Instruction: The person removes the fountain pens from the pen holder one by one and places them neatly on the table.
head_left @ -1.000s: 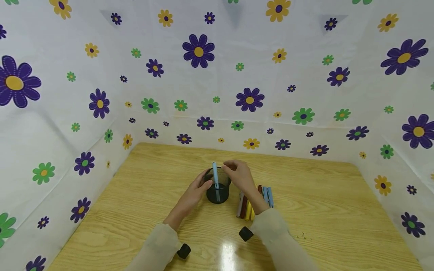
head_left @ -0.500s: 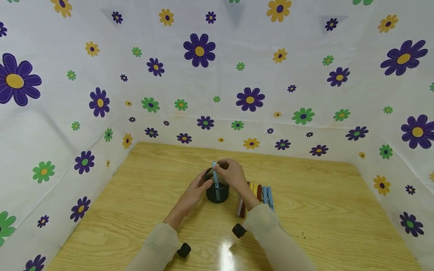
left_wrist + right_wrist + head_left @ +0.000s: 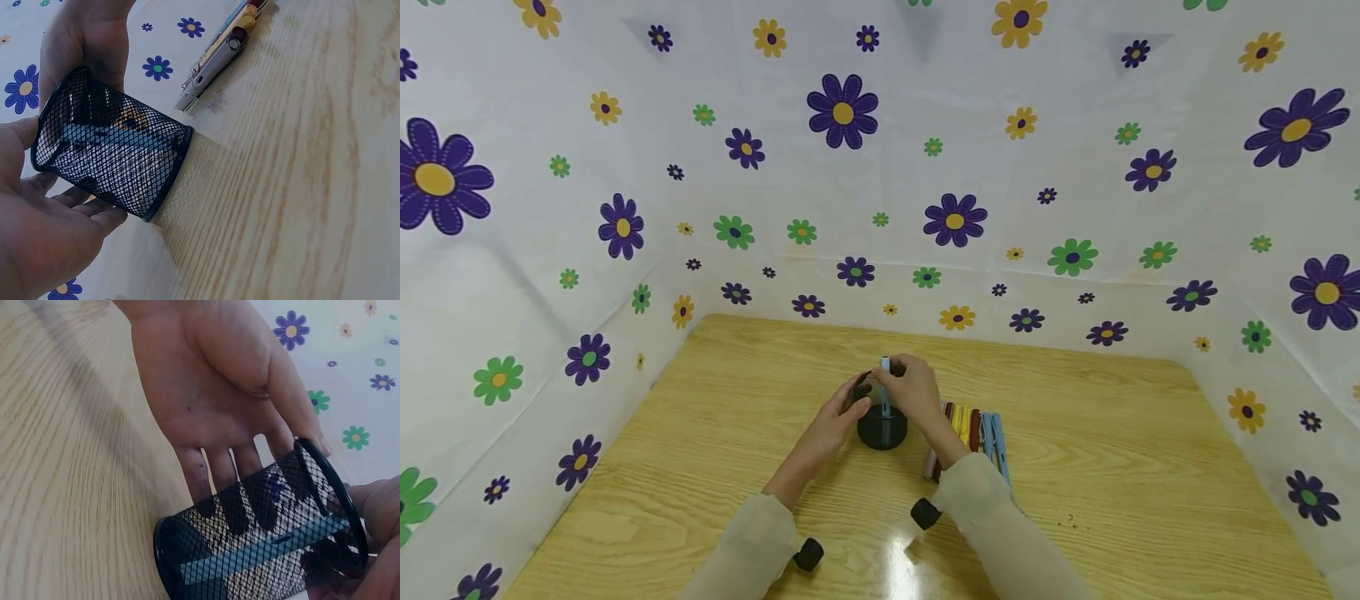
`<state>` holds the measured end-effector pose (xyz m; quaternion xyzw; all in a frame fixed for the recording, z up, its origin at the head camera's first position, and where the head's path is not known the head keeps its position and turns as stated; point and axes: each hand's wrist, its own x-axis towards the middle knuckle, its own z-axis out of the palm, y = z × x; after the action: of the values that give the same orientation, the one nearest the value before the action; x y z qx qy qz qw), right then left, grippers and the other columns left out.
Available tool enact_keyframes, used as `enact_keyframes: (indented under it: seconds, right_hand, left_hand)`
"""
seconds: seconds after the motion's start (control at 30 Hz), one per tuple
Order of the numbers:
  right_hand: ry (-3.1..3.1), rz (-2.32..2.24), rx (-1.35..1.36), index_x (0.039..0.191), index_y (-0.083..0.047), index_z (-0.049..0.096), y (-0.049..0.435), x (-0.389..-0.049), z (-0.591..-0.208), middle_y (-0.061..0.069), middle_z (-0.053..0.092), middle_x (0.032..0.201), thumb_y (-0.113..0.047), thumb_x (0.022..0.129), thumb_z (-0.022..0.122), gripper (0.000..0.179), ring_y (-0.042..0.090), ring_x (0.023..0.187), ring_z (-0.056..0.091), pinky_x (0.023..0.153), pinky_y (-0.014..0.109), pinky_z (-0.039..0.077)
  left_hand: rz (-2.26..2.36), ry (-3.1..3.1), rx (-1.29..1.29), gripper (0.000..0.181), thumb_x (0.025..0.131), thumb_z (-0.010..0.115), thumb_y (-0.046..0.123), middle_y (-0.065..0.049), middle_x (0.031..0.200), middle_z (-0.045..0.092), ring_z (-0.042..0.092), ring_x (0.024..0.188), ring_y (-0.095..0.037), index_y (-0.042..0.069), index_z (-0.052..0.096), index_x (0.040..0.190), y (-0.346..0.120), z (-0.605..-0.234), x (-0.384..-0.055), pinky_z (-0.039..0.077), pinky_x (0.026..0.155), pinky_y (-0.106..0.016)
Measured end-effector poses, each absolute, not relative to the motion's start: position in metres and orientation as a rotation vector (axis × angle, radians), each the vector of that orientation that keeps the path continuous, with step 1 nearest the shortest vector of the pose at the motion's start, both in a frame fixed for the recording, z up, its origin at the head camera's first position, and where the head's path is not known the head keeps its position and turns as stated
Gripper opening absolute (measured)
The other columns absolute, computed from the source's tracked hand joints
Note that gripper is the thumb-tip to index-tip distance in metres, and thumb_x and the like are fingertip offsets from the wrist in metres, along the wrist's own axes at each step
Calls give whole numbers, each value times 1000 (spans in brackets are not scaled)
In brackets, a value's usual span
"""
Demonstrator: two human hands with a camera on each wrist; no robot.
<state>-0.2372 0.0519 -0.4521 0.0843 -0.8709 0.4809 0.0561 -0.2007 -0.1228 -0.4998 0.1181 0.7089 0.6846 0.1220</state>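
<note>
A black mesh pen cup [image 3: 882,433] stands upright on the table. My left hand [image 3: 831,429] grips its left side, thumb near the rim and fingers round the far wall. In the left wrist view, fingers of this hand [image 3: 53,240] lie against the mesh. One light blue pen [image 3: 886,405] is inside, its upper end above the rim. My right hand [image 3: 913,392] pinches that upper end between thumb and fingers. Through the mesh in the right wrist view, the pen [image 3: 262,547] reaches nearly to the cup's bottom. The right fingertips are partly hidden by the cup there.
Right of the cup lies a row of several pens, with yellow pens [image 3: 961,423], a dark red pen [image 3: 975,429] and light blue pens [image 3: 988,437], partly hidden by my right forearm. Flower-printed cloth [image 3: 880,167] walls the wooden table [image 3: 1112,467] at back and sides.
My right hand has moved left to the pen in the cup and taken hold of its top. The pen's top has shifted slightly right. My left hand stays on the cup.
</note>
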Motion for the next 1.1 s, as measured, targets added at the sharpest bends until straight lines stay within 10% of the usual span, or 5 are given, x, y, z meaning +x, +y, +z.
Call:
enact_keyframes:
  seconds: [0.23,0.57,0.73,1.1]
  right_hand:
    - [-2557,1563,273,72,-5,57,67,-230,-450,1,46,62,-16,102,67,33,15,57,41,56,28,35]
    - [-2490,1699,165,93,1,73,91,-222,-444,4,60,76,-24,104,66,28,17,58,44,56,29,40]
    - [-2408,1863,141,118,-2,76,105,-220,-440,14,74,105,-24,105,65,27,31,98,68,94,50,55]
    - [-2176,2247,145,130,7,63,140,-214,-432,25,68,124,-22,109,58,36,30,104,73,97,44,56]
  left_hand:
    - [2016,2069,370,65,111,51,34,-15,166,30,20,155,-33,14,22,166,-123,-501,-202,20,124,-55]
    - [2044,2065,354,65,110,53,31,-17,165,32,23,155,-32,12,24,166,-121,-501,-202,20,124,-53]
    - [2048,2059,351,64,110,53,31,-15,165,33,24,154,-31,13,24,165,-121,-500,-202,21,124,-53]
    - [2029,2064,349,65,110,53,32,-15,165,32,24,154,-32,14,23,166,-122,-500,-201,19,124,-53]
